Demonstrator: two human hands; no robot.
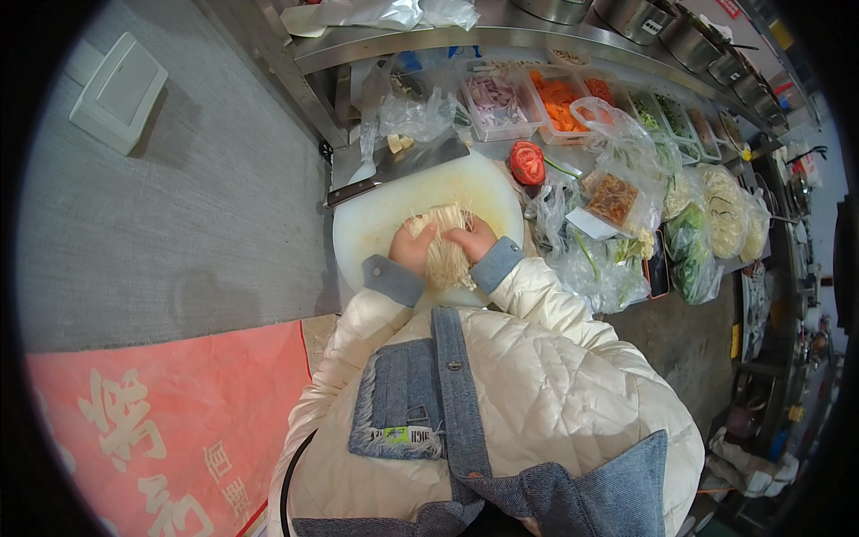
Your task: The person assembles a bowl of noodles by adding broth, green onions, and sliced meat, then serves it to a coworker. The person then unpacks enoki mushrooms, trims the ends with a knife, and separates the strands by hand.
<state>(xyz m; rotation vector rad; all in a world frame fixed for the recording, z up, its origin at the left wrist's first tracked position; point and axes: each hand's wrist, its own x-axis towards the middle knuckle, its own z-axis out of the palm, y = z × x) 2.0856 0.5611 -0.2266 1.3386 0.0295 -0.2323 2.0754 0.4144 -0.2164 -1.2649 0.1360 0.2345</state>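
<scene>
Both my hands grip a bundle of enoki mushrooms (pixel 448 258) over a round white cutting board (pixel 436 188). My left hand (pixel 412 247) is on its left side, my right hand (pixel 475 238) on its right, with the thumbs toward each other on top. Pale thin stems show between the hands and hang toward my jacket. Along the board's upper left edge lies a cleaver (pixel 402 168) with a dark handle. Pale cut pieces (pixel 399 143) rest at its blade. A cut tomato (pixel 527 163) sits just beyond the board's upper right edge.
Clear plastic tubs hold sliced onion (pixel 496 101), carrot slices (pixel 557 104) and chopped greens. Plastic bags (pixel 604 268) crowd the right, with a phone (pixel 658 265), bagged leafy greens (pixel 691 248) and bagged noodles (pixel 725 208). A steel shelf (pixel 429 41) with metal pots (pixel 634 19) overhangs the back. A grey wall (pixel 201 201) stands left.
</scene>
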